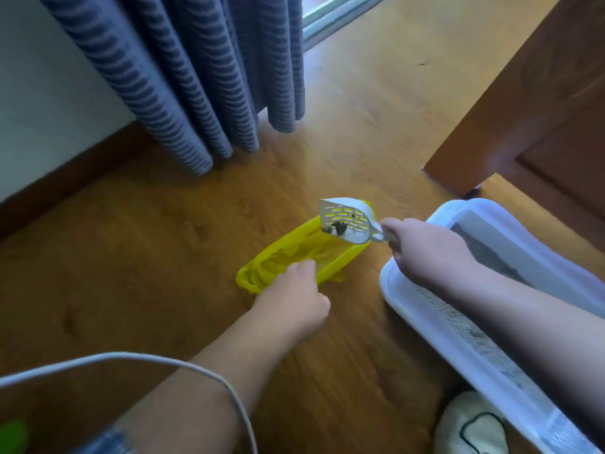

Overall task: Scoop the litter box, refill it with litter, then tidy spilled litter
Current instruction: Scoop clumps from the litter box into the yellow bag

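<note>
The right hand (422, 249) has its grip clamped on the scoop (347, 222), holding dark clumps over the yellow bag (327, 260) on the floor (163, 257). The left hand (291, 296) pinches the bag's near edge. The litter box (409, 306) sits right.

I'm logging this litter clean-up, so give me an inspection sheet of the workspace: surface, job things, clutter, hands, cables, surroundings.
Surface: wooden floor, no spilled litter visible on the bare part.
Job's things: white slotted scoop carrying dark clumps, tilted over the open yellow bag lying on the floor; white litter box at right, grey litter inside.
Clutter: pale slipper-like object beside the box; green and blurred items at lower left, unidentifiable.
Hands: left hand holds the bag's edge; right hand grips the scoop handle.
Cables: white cable arcs across the lower left.
Surroundings: striped grey curtain, white wall, wooden furniture behind the box.
</note>
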`<state>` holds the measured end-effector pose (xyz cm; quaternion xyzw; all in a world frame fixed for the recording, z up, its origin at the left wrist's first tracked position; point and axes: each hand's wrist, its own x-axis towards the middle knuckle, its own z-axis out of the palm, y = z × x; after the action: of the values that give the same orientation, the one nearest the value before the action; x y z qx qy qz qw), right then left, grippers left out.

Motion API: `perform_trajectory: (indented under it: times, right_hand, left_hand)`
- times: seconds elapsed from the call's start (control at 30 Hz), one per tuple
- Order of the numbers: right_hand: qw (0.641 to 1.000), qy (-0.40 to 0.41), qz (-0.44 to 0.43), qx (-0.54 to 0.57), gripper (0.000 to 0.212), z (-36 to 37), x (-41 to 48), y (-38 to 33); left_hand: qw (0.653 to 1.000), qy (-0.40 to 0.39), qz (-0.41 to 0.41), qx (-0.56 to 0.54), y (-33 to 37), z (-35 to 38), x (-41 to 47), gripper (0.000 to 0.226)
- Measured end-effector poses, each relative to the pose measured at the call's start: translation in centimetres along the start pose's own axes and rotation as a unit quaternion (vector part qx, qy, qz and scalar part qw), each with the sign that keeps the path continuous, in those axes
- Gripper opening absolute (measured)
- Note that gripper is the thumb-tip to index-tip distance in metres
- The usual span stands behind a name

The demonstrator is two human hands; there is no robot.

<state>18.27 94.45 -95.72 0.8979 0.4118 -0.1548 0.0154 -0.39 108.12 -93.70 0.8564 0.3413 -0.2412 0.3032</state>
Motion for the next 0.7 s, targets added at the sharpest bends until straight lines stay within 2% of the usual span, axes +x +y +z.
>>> perform_trajectory:
  times: [0.2,0.37,0.43,0.53,0.6,0.7]
  right_hand:
    - [0.984,-0.021,-0.034,-0.171,0.034,1.2,2.8,-2.8]
    - [0.971,0.007,-0.062,-0.231,0.044,1.0,3.0,-2.4]
    - [0.98,0.019,-0.049,-0.19,0.042,0.8,2.7,-1.5]
    - [0.999,0.022,0.016,0.016,0.021,-0.3,2.1,0.6]
    - [0.988,0.006,0.072,0.139,0.022,-1.7,1.1,2.6]
    - [0.983,0.018,0.112,0.146,0.032,-3.0,-1.7,6.0]
  left_hand:
    - [1.0,0.007,-0.028,-0.011,-2.9,-1.4,-0.3,0.049]
    - [1.0,0.008,-0.019,-0.012,-2.8,-1.3,-0.4,0.048]
    - [1.0,0.008,-0.009,-0.018,-2.2,-1.1,-0.2,0.048]
    - [1.0,0.012,0.014,-0.025,-0.5,-0.5,0.0,0.05]
    - [0.999,0.016,0.043,-0.024,1.1,0.1,0.2,0.052]
    - [0.996,0.021,0.083,-0.026,3.7,1.5,0.5,0.057]
